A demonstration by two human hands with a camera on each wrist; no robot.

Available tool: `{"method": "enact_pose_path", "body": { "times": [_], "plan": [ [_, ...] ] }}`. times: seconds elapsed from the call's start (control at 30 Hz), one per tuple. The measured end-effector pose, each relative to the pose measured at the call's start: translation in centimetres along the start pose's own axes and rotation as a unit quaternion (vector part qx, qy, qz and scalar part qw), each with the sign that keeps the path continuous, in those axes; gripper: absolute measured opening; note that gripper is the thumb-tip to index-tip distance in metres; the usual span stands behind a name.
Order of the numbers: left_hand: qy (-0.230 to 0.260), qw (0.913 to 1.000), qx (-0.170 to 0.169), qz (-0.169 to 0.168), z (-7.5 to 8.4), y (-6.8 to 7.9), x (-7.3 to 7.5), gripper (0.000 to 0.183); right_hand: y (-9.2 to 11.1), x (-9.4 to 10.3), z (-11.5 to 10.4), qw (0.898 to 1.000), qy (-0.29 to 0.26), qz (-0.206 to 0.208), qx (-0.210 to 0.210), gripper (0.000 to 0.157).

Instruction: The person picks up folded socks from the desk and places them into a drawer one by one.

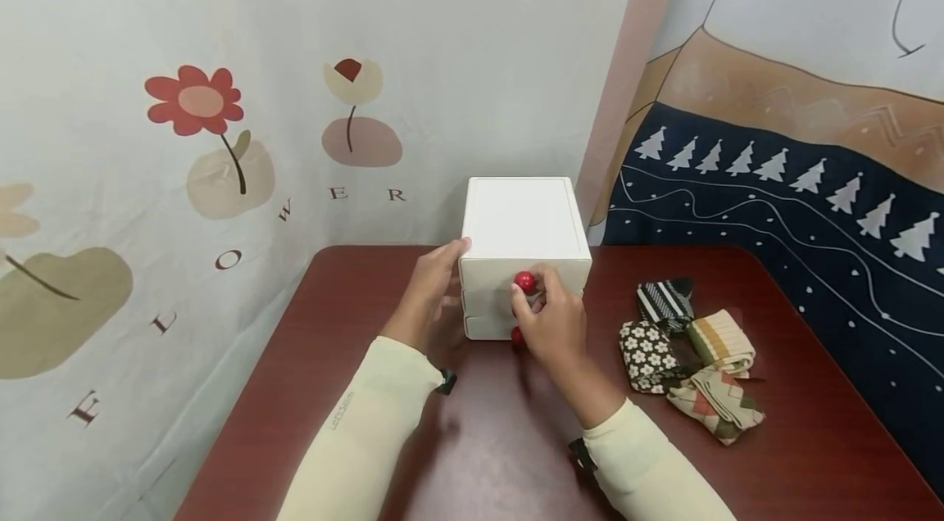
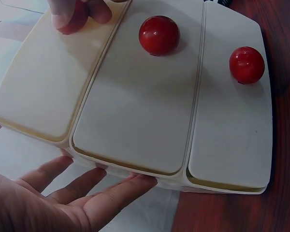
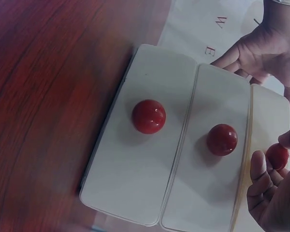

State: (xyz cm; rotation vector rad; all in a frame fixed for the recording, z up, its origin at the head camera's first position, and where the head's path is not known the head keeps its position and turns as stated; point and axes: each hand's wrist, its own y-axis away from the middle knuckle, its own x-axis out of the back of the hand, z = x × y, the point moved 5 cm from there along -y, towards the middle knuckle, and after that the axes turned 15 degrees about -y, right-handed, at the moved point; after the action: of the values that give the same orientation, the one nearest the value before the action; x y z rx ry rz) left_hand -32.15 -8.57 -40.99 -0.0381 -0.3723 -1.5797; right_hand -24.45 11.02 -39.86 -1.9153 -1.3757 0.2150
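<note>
A white three-drawer box [image 1: 525,218] stands on the table, its drawer fronts facing me. Each front carries a round red knob; the middle knob [image 2: 159,35] and bottom knob [image 2: 247,65] show plainly in the left wrist view. My right hand [image 1: 556,320] pinches the top drawer's knob [image 1: 524,282] between thumb and fingers. On the box's left side rests my left hand [image 1: 433,283], thumb at the upper front corner. Its fingers [image 2: 111,195] lie extended along the side wall in the left wrist view. All three drawers look closed or nearly so.
Several folded sock bundles lie on the right of the dark red table [image 1: 487,455]: a striped one [image 1: 664,304], a floral one [image 1: 649,357], a cream one [image 1: 724,343] and an argyle one [image 1: 715,405]. Printed curtains [image 1: 442,54] hang behind the table.
</note>
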Motion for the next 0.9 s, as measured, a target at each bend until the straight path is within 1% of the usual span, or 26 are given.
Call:
{"method": "enact_pose_path", "body": {
  "times": [0.2,0.37,0.47,0.63,0.8,0.9],
  "plan": [
    [-0.001,0.9999,0.009,0.008,-0.4,0.2,0.0,0.068,1.1,0.4,-0.7,1.0,0.0,0.002,0.025,0.023],
    [-0.003,0.9999,0.001,0.014,-0.4,0.2,0.1,0.064,1.9,0.8,-1.4,1.0,-0.007,-0.004,0.026,0.026],
    [-0.01,0.9999,-0.005,0.012,-0.2,0.2,0.1,0.061,2.2,1.0,-1.7,1.0,-0.005,-0.001,0.028,0.026],
    [-0.014,0.9999,-0.007,0.004,0.0,0.0,0.2,0.061,2.5,1.3,-2.1,0.999,0.011,0.003,0.047,0.024],
    [-0.008,0.9999,-0.005,-0.007,-0.1,-0.1,0.2,0.063,2.9,1.6,-2.4,0.998,0.021,-0.005,0.053,0.025],
    [-0.006,0.9999,-0.001,-0.008,-0.3,-0.1,0.3,0.065,3.3,1.8,-2.6,0.998,0.024,-0.009,0.055,0.026]
  ]
}}
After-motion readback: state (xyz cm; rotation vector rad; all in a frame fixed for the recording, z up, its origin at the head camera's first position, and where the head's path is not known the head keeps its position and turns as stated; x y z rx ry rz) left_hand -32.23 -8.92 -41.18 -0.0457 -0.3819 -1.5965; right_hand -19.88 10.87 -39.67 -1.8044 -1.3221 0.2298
